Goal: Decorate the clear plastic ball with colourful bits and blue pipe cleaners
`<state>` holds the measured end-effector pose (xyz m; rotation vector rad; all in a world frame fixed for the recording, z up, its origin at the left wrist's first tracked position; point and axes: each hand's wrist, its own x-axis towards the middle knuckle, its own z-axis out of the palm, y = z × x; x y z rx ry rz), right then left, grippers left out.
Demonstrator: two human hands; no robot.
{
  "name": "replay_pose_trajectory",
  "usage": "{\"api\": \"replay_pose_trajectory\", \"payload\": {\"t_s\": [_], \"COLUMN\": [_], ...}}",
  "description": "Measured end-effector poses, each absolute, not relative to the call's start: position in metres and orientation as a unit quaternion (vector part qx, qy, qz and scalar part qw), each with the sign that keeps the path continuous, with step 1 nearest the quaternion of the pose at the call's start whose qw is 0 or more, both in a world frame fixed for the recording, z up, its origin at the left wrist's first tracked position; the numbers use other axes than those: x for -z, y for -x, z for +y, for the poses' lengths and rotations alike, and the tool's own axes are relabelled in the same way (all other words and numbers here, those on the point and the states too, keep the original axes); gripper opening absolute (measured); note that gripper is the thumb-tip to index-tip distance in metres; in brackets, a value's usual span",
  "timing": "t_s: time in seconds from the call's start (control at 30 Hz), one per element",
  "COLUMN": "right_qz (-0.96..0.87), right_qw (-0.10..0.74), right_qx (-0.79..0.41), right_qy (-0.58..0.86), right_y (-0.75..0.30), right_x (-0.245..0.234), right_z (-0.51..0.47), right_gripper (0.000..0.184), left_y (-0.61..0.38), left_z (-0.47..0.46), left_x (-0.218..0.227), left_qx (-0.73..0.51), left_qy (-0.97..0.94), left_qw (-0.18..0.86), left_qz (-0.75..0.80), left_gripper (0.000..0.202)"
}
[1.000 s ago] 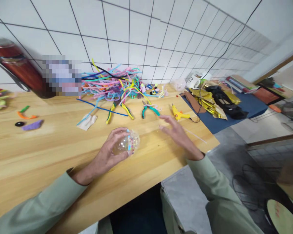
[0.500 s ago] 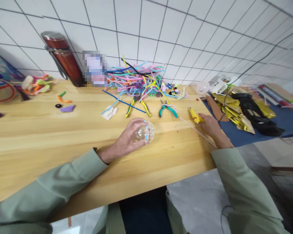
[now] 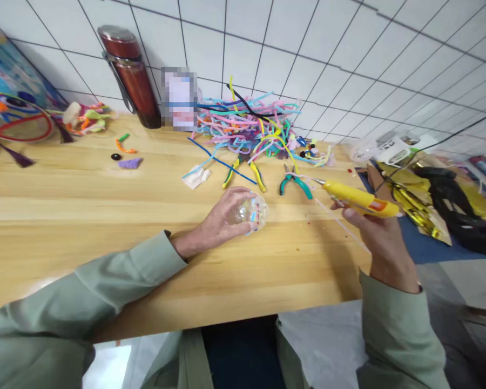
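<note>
My left hand [image 3: 218, 221] curls round a clear plastic ball [image 3: 251, 212] with coloured bits inside, holding it down on the wooden table [image 3: 85, 210]. My right hand [image 3: 378, 235] grips a yellow glue gun [image 3: 356, 197] lifted off the table, nozzle pointing left toward the ball. A thin clear stick [image 3: 344, 224] lies under that hand. Teal-handled pliers [image 3: 294, 181] and yellow-handled pliers [image 3: 243, 173] lie just beyond the ball.
A heap of coloured pipe cleaners [image 3: 251, 127] sits against the tiled wall, beside a red flask [image 3: 132, 75]. Gold foil and black items [image 3: 441, 200] lie on a blue mat at right. Small craft scraps [image 3: 125, 154] lie at left. The table's edge runs near me.
My right hand reached right to the glue gun, took hold of it and has lifted it off the table toward the ball. My left hand stayed on the ball.
</note>
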<state>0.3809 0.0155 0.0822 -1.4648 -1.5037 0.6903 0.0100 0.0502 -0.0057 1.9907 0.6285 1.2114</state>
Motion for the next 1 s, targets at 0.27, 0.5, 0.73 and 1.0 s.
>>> {"api": "replay_pose_trajectory", "payload": {"t_s": [0.27,0.5,0.73,1.0], "right_qz": [-0.657,-0.646,-0.649,-0.653], "right_qw": [0.345,0.297,0.28,0.258], "right_qx": [-0.425,-0.467,-0.491,-0.504], "right_qy": [0.518,0.526,0.509,0.503], "right_y": [-0.336,-0.339,-0.324,-0.314], "right_x": [-0.068,-0.063,-0.063,-0.069], "right_z": [0.033,0.028,0.023,0.021], "right_gripper": [0.047,0.052,0.043,0.044], "left_y": [-0.008,-0.01,-0.011,-0.011], "left_z": [0.052,0.052,0.052,0.05], "left_x": [0.004,0.004,0.007,0.005], "left_qx": [-0.467,-0.472,-0.475,-0.482], "left_qy": [-0.777,-0.789,-0.792,-0.797], "left_qw": [0.333,0.31,0.308,0.294], "left_qz": [0.261,0.241,0.228,0.215], "left_gripper": [0.057,0.063,0.066,0.066]}}
